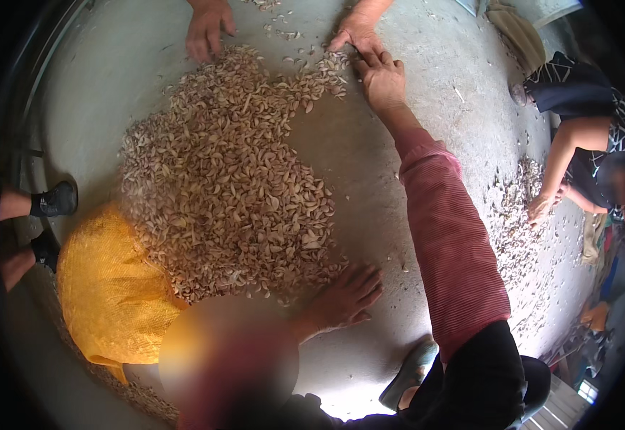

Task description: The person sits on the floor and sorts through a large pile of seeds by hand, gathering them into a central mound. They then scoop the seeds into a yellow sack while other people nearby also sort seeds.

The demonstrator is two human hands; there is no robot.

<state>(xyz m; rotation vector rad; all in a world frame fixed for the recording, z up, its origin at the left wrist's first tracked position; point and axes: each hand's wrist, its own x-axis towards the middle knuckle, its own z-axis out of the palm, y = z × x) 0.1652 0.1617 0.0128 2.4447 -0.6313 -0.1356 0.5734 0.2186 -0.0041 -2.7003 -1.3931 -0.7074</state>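
Observation:
A large heap of unpeeled garlic cloves (237, 172) lies on the concrete floor (355, 215). Palm down at its lower right edge, my left hand (344, 301) has its fingers somewhat apart; a blurred patch covers the arm behind it. My right hand (385, 80), in a red ribbed sleeve, reaches to the upper right end of the heap, fingers spread. Its fingertips meet a co-worker's hand (359, 35) beside a few cloves; what lies under them is hidden. The co-worker's other hand (207, 32) rests at the top of the heap.
A yellow woven sack (113, 290) bulges against the heap's lower left. Another person's feet (54, 199) stand at the left. At the right, someone bends over more scattered cloves (522, 236), near a brown sack (516, 37). A shoe (412, 368) is on the floor at bottom.

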